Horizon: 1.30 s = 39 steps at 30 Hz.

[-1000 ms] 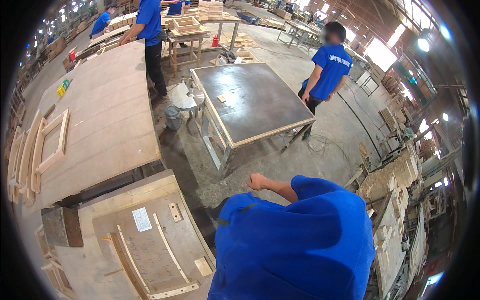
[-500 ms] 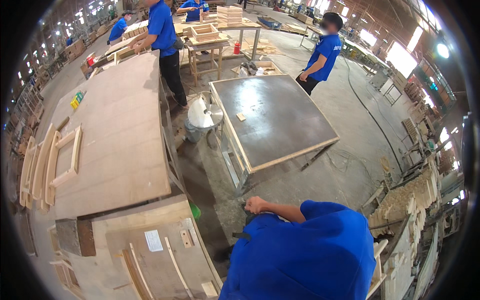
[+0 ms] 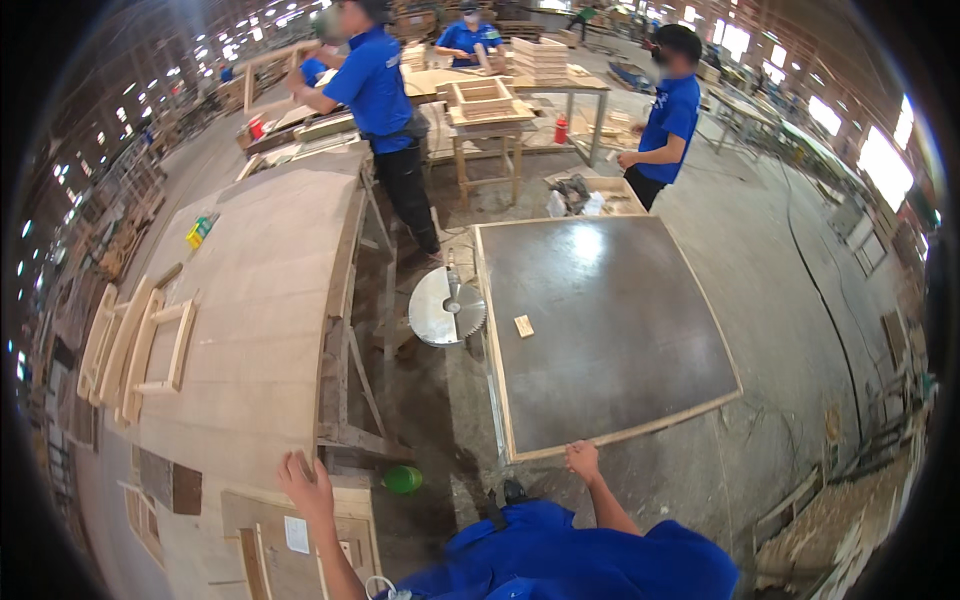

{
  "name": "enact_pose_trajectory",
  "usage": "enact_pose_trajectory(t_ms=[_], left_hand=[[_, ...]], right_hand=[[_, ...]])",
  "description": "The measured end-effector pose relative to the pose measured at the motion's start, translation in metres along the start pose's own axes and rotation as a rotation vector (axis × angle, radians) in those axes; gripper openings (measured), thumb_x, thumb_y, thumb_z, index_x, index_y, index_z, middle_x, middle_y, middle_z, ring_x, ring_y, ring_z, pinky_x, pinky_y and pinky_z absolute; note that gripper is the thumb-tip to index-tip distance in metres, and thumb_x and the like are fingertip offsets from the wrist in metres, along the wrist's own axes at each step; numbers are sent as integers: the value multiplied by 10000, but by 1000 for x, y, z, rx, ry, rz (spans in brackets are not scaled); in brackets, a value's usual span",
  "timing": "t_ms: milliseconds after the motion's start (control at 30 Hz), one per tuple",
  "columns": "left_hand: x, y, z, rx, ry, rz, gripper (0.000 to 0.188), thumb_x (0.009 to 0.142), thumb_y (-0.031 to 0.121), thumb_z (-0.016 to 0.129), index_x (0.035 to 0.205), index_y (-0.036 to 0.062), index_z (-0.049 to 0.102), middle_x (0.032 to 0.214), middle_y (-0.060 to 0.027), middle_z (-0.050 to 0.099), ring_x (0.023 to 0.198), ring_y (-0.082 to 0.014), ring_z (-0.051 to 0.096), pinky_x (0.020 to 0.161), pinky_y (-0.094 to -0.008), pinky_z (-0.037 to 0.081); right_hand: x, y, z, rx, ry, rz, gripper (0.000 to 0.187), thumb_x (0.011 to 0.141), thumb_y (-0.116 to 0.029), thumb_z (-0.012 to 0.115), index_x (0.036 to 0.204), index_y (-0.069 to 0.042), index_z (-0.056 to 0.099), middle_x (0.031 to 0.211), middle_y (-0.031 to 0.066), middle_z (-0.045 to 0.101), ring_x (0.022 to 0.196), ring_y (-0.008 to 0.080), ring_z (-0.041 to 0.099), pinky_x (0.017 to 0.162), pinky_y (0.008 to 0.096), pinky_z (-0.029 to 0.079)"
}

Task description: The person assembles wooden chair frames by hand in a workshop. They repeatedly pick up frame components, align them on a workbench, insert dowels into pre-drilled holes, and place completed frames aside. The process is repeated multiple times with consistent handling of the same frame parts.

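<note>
My left hand point(image 3: 307, 485) is at the near right end of the large plywood-topped table point(image 3: 260, 310), fingers apart and nothing in them. Beside it a smaller board point(image 3: 345, 510) carries a white paper slip point(image 3: 297, 534) and thin wooden strips. My right hand point(image 3: 582, 458), its fingers curled in, is at the near edge of a dark-topped table point(image 3: 620, 330) with a light wood rim. Whether it touches that rim I cannot tell; nothing shows in it. A small wood block point(image 3: 524, 326) lies on the dark top.
Between the tables stands a round toothed saw blade point(image 3: 447, 306), with a green bucket point(image 3: 402, 479) nearer me. Curved wooden frame parts point(image 3: 135, 350) lie on the left table. A co-worker point(image 3: 380, 90) lifts a wooden frame point(image 3: 275, 80); another person point(image 3: 670, 120) stands beyond the dark table.
My left hand has come into view over the left table. My right hand has moved forward to the dark table's edge. The far-left co-worker has raised a wooden frame.
</note>
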State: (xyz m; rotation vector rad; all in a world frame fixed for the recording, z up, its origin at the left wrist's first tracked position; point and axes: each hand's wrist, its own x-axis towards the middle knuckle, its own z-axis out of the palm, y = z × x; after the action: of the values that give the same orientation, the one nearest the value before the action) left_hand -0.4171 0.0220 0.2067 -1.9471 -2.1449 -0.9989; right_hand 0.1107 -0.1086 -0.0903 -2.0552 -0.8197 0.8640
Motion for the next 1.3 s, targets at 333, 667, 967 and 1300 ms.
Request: enact_pose_trajectory(t_ms=[333, 667, 967, 1300], left_hand=[[40, -16, 29, 245, -92, -98, 684, 668, 326, 769, 1248, 59, 524, 1314, -175, 475, 1244, -358, 406, 1059, -492, 284], [52, -9, 28, 175, -116, -147, 684, 649, 376, 747, 1218, 55, 543, 1287, -189, 470, 1217, -367, 411, 1041, -523, 280], [57, -10, 19, 244, -172, -130, 678, 654, 344, 753, 1224, 63, 517, 1291, -203, 442, 1217, -384, 385, 1034, -529, 270], [53, -5, 23, 258, -218, -117, 693, 680, 325, 735, 1257, 34, 483, 1322, -235, 419, 1247, -406, 364, 1037, -546, 258]], right_hand=[[30, -83, -12, 124, 115, 124, 217, 911, -155, 580, 881, 56, 618, 633, 83, 620, 469, 140, 576, 432, 283, 472], [73, -126, 94, -558, 296, 839, 1247, 707, -614, 739, 1459, 96, 42, 1423, 457, 172, 1310, 562, 265, 1045, 561, 297], [84, -126, 132, -407, 297, 938, 1282, 733, -474, 792, 1471, 22, -132, 1450, 451, -123, 1365, 595, -52, 963, 747, 249], [81, -144, 113, -297, 275, 961, 1302, 731, -465, 793, 1466, 6, -173, 1459, 408, -210, 1357, 583, -170, 1010, 737, 208]])
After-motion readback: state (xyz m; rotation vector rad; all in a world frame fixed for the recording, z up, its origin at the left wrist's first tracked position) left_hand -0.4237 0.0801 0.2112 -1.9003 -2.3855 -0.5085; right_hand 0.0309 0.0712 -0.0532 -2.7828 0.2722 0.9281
